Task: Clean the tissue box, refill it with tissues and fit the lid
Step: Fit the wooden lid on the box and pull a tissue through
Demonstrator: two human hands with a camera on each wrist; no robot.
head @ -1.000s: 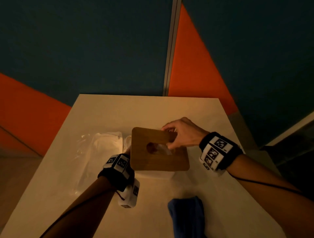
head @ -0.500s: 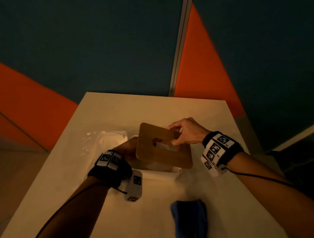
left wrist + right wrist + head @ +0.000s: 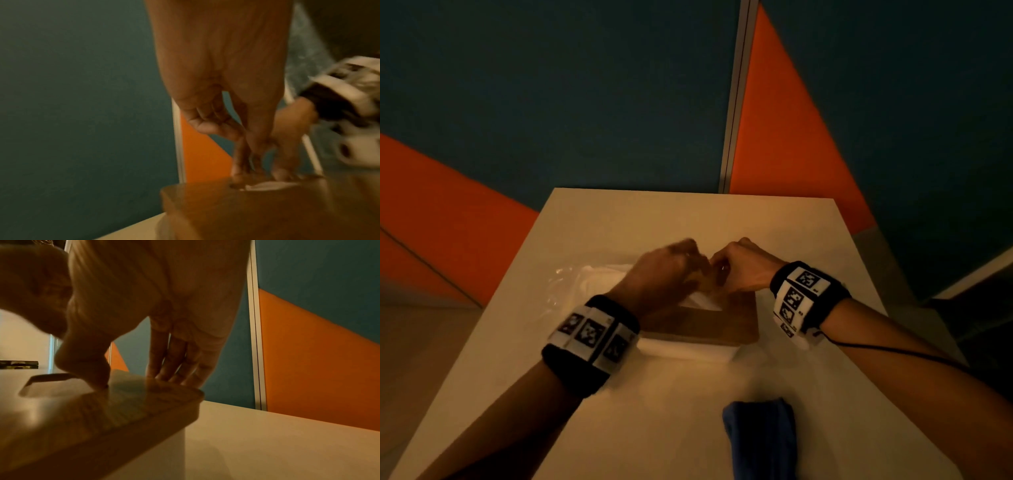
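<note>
Against the teal-and-orange wall, on the pale table [image 3: 774, 236], both hands meet over the brown wooden lid [image 3: 709, 325] on the white tissue box [image 3: 688, 351]: right hand [image 3: 743, 270] grasping its far edge, left hand [image 3: 664, 274] apparently pinching white tissue [image 3: 267, 185] at the slot, best drawn up gently while the lid is pressed level.

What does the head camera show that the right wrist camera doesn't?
Only the head view shows the blue cloth near the table's front edge, the plastic tissue pack and both wristbands. Only the right wrist view shows the right hand's fingers reaching the wooden lid's far edge. Both show the lid, its opening and the table.
</note>
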